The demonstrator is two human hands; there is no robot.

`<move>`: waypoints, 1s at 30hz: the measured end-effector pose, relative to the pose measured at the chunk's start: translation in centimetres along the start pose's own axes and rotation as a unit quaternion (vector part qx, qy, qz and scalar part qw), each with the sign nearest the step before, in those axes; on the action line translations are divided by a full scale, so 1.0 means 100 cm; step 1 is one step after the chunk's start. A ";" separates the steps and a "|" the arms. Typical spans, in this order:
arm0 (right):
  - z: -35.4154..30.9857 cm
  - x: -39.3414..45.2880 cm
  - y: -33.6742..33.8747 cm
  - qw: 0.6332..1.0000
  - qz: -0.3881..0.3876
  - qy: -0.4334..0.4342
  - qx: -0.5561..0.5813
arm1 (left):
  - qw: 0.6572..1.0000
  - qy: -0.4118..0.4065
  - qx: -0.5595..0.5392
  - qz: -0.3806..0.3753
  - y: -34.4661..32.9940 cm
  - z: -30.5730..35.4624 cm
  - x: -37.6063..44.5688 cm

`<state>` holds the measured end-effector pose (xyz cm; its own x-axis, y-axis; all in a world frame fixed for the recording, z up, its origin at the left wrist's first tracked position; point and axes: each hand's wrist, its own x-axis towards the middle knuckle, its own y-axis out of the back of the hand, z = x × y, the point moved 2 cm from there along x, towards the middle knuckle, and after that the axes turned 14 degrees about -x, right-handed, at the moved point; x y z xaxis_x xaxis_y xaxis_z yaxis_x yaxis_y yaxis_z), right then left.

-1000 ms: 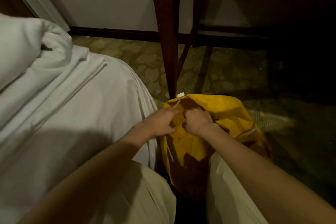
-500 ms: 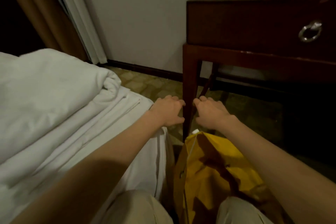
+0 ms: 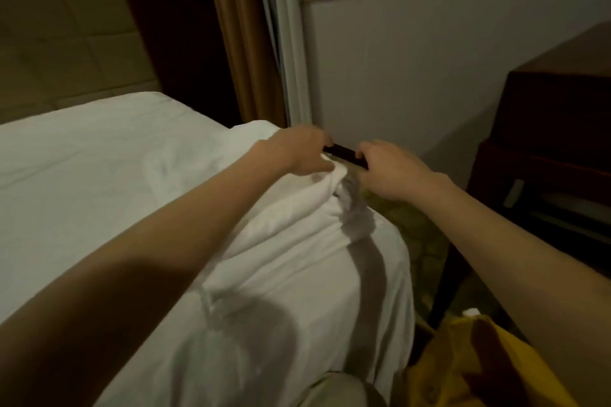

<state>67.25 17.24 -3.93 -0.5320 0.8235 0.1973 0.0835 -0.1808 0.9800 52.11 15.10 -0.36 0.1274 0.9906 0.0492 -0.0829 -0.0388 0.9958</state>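
At the bed's far corner lies the rolled duvet [image 3: 291, 218], on the white sheet. The left hand [image 3: 297, 154] rests on its top edge with fingers curled; whether they pinch fabric cannot be told. The right hand [image 3: 393, 172] hovers just beside the duvet, over the carpet [image 3: 416, 231], fingers curled on nothing visible. A yellow bag [image 3: 463, 370] sits by the bed [image 3: 99, 175], near a dark table [image 3: 555, 142].
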 end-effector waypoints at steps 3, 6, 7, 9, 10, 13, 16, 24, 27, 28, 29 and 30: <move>-0.029 0.021 -0.001 0.996 -0.018 -0.013 0.087 | 0.995 0.099 0.008 -0.029 -0.006 -0.051 -0.020; -0.049 0.039 -0.009 0.987 -0.078 -0.032 0.136 | 0.977 0.193 -0.062 -0.059 -0.031 -0.102 -0.050; -0.052 0.044 -0.010 0.984 -0.102 -0.042 0.141 | 0.973 0.211 -0.075 -0.055 -0.037 -0.117 -0.060; -0.054 0.053 -0.014 0.967 -0.153 -0.072 0.191 | 0.962 0.258 -0.084 -0.035 -0.045 -0.148 -0.074; -0.053 0.057 -0.016 0.951 -0.174 -0.093 0.239 | 0.953 0.286 -0.094 -0.018 -0.045 -0.159 -0.079; -0.048 0.061 -0.016 0.905 -0.202 -0.131 0.350 | 0.912 0.364 -0.182 0.046 -0.043 -0.169 -0.090; -0.045 0.062 -0.013 0.913 -0.219 -0.124 0.321 | 0.874 0.380 -0.279 0.120 -0.046 -0.169 -0.093; -0.010 0.020 -0.030 0.831 -0.366 -0.124 0.399 | 0.806 0.342 -0.406 0.264 -0.047 -0.168 -0.099; -0.017 0.020 -0.036 0.800 -0.268 -0.184 0.504 | 0.728 0.413 -0.508 0.203 -0.051 -0.167 -0.102; -0.022 0.024 -0.038 0.797 -0.239 -0.199 0.518 | 0.707 0.418 -0.547 0.163 -0.052 -0.166 -0.104; -0.026 0.026 -0.039 0.801 -0.228 -0.206 0.514 | 0.683 0.415 -0.586 0.135 -0.054 -0.167 -0.106; -0.030 0.027 -0.039 0.809 -0.226 -0.210 0.501 | 0.662 0.407 -0.618 0.123 -0.054 -0.166 -0.108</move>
<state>62.94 18.54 -7.31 -0.3828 0.8315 -0.4025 0.7131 0.5429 0.4435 34.82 6.78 -7.57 -0.5726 0.7364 -0.3603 -0.8111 -0.5729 0.1181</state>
